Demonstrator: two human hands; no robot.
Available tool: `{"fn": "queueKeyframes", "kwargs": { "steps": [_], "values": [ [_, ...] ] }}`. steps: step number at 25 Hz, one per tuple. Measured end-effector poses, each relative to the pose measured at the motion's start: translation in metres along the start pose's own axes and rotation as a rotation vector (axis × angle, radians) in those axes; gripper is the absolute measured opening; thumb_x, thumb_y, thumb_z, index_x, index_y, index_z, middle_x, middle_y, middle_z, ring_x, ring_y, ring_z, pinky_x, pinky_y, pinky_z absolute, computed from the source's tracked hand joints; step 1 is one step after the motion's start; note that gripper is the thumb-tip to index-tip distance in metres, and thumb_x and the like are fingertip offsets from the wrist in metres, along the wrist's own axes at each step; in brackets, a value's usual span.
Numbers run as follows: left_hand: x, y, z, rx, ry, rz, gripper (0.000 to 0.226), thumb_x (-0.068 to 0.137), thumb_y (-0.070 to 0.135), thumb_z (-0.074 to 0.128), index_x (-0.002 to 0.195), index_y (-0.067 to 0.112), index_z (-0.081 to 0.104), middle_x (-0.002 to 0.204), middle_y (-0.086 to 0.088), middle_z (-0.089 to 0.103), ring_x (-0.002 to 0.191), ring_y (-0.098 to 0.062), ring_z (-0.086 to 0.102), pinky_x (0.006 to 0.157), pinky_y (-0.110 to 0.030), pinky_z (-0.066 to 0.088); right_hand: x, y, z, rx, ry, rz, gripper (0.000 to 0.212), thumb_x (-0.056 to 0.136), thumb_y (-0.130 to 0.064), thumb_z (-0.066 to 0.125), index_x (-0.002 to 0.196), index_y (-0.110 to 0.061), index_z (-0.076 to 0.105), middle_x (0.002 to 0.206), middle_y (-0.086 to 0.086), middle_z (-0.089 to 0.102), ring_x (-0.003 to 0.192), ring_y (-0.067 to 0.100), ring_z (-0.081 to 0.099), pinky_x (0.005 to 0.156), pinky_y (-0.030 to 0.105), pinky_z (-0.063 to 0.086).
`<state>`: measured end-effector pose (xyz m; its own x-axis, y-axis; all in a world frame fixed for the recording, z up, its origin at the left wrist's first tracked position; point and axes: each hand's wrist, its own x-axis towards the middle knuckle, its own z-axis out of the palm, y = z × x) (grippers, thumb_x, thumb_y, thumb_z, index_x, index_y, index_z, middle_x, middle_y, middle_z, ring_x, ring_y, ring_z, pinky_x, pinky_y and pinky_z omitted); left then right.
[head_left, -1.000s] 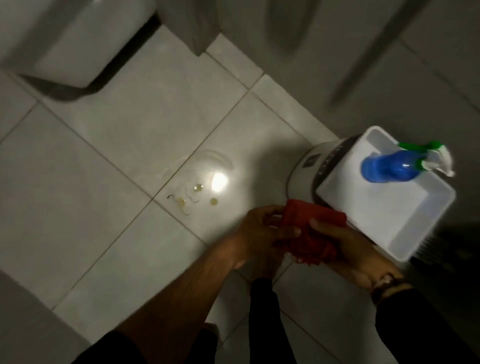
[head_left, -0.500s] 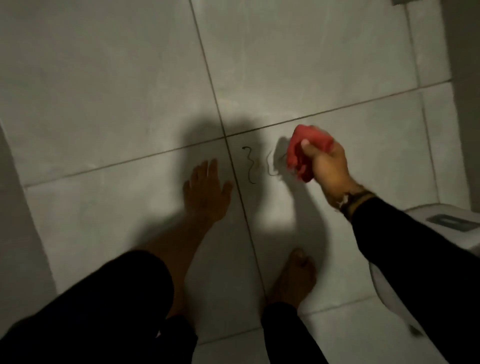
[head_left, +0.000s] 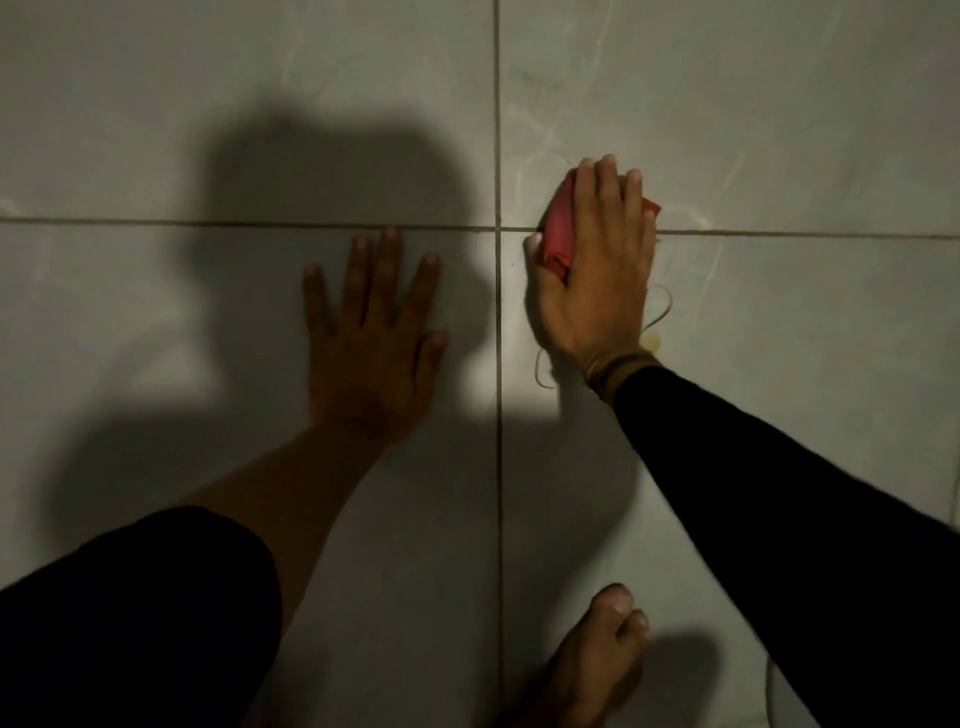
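Observation:
My right hand (head_left: 592, 270) lies flat on a crumpled red cloth (head_left: 558, 228) and presses it onto the pale floor tile (head_left: 779, 130), just right of a tile joint crossing. The fingers stretch straight over the cloth, with the thumb along its left edge. Thin dark curly marks (head_left: 664, 306) and a small yellowish spot (head_left: 653, 340) show on the tile beside and below that hand. My left hand (head_left: 371, 332) rests flat on the neighbouring tile with its fingers spread, in shadow.
Grey grout lines (head_left: 498, 467) cross the floor between the two hands. My bare foot (head_left: 597, 665) stands at the bottom, right of the vertical joint. A dark trouser leg (head_left: 130, 623) fills the lower left corner. A large shadow covers the left tiles.
The view has dropped closer to the floor. My right hand has brought the red cloth down from a lifted grip and now presses it flat on the marks. The left hand stays planted.

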<state>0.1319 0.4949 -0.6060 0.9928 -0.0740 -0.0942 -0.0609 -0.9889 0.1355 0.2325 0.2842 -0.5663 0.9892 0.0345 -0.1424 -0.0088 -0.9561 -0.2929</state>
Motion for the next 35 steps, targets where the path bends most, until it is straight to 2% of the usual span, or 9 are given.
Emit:
{"fn": "queueKeyframes", "kwargs": {
  "steps": [5,8,14,17,20,24,27,31,35],
  "values": [
    [0.000,-0.001,-0.005,-0.018,-0.014,-0.008,0.069,0.107,0.049,0.029,0.172,0.029,0.017,0.181,-0.014,0.012,0.167,-0.039,0.012,0.128,-0.072,0.009,-0.098,-0.029,0.031,-0.007,-0.100,-0.339,0.070,0.103,-0.041,0.056,0.164,-0.014,0.037,0.173,0.015,0.035,0.164,0.040,0.023,0.129,0.062,0.022],
    [0.000,-0.001,-0.006,-0.037,-0.027,-0.012,0.071,0.105,0.047,0.033,0.172,0.028,0.017,0.181,-0.014,0.010,0.168,-0.038,0.011,0.128,-0.073,0.009,-0.156,0.005,0.011,-0.075,-0.206,-0.291,0.071,0.101,-0.039,0.056,0.164,-0.014,0.036,0.173,0.014,0.034,0.163,0.040,0.026,0.126,0.063,0.030],
    [0.000,-0.002,-0.002,-0.058,0.004,-0.001,0.071,0.104,0.045,0.033,0.172,0.029,0.017,0.181,-0.013,0.009,0.168,-0.038,0.010,0.129,-0.071,0.004,-0.024,-0.032,0.031,-0.019,0.067,-0.066,0.077,0.100,-0.044,0.048,0.167,-0.016,0.025,0.176,0.013,0.026,0.165,0.036,0.017,0.134,0.056,0.015],
    [0.001,0.000,-0.005,-0.060,-0.005,-0.009,0.071,0.104,0.046,0.033,0.171,0.029,0.019,0.181,-0.014,0.011,0.167,-0.038,0.012,0.128,-0.072,0.007,-0.130,-0.031,0.048,-0.066,-0.114,-0.299,0.069,0.107,-0.040,0.045,0.169,-0.018,0.024,0.179,0.011,0.021,0.166,0.033,0.016,0.131,0.061,0.020],
    [-0.001,0.001,-0.004,-0.049,-0.010,-0.009,0.073,0.102,0.045,0.038,0.171,0.028,0.021,0.181,-0.014,0.010,0.167,-0.039,0.012,0.128,-0.073,0.007,-0.229,0.019,0.013,-0.044,-0.286,-0.181,0.069,0.110,-0.046,0.038,0.170,-0.031,0.008,0.182,-0.007,-0.001,0.169,0.022,0.002,0.127,0.065,0.029],
    [0.000,0.000,-0.001,-0.047,0.006,-0.002,0.074,0.103,0.046,0.038,0.171,0.028,0.018,0.181,-0.013,0.009,0.168,-0.039,0.010,0.128,-0.073,0.007,-0.112,0.052,0.005,-0.005,-0.023,0.195,0.072,0.105,-0.041,0.042,0.166,-0.006,0.027,0.176,0.018,0.023,0.165,0.040,0.018,0.129,0.067,0.022],
    [0.000,0.001,0.003,-0.049,0.012,0.003,0.075,0.102,0.045,0.037,0.171,0.030,0.015,0.181,-0.013,0.007,0.168,-0.039,0.009,0.128,-0.073,0.005,-0.010,0.036,0.011,0.004,0.172,0.183,0.074,0.103,-0.042,0.050,0.166,-0.011,0.029,0.175,0.014,0.030,0.165,0.036,0.020,0.133,0.060,0.018],
    [0.001,-0.001,0.003,-0.069,0.001,-0.002,0.074,0.102,0.046,0.036,0.171,0.030,0.015,0.182,-0.012,0.006,0.168,-0.038,0.008,0.128,-0.072,0.003,-0.109,0.022,0.022,-0.113,-0.157,-0.114,0.078,0.105,-0.057,0.040,0.168,-0.017,0.019,0.179,0.012,0.018,0.167,0.036,0.011,0.136,0.055,0.007],
    [0.000,-0.002,0.003,-0.061,0.000,0.002,0.071,0.105,0.047,0.028,0.172,0.029,0.014,0.182,-0.012,0.006,0.168,-0.038,0.008,0.129,-0.072,0.001,-0.173,0.082,-0.014,-0.060,-0.245,0.142,0.089,0.104,-0.069,0.021,0.168,-0.007,0.021,0.179,0.013,0.007,0.167,0.034,0.004,0.134,0.063,0.011]
  ]
}}
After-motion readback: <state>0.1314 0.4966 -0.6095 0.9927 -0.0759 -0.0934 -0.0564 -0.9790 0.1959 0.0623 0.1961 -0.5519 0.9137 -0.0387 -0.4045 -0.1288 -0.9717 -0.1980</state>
